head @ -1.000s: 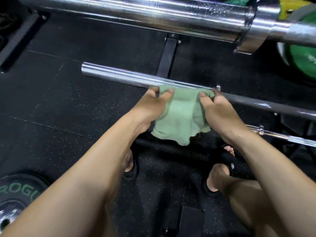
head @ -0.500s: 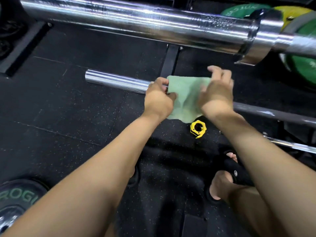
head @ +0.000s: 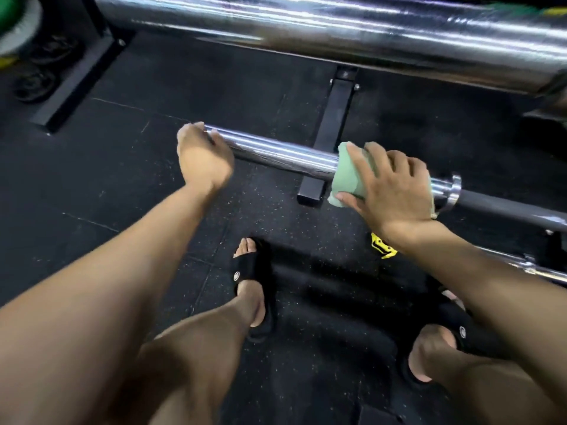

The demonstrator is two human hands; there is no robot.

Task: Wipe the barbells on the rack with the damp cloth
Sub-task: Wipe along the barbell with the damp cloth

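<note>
Nearest us, our right hand (head: 395, 191) grasps the damp green cloth (head: 348, 176), wrapped over the chrome sleeve (head: 276, 151) of the lower barbell, thumb beneath and fingers draped across the top. The sleeve's long axis runs from this hand out to the left and slightly away from us; its collar (head: 452, 191) sits just to the right of the hand, with the dark shaft (head: 506, 210) continuing beyond it. Our left hand (head: 204, 157) curls round the sleeve's free end, well apart from the cloth, seemingly steadying the bar. We judge the bare stretch between our hands is what the next wipe must cover, so the right hand is the one to slide leftward. Below lie black rubber floor (head: 92, 185) and a yellow clip (head: 382, 248). Beyond the hands, a rack foot (head: 333, 133); farthest, a thick chrome barbell (head: 337, 29).
</note>
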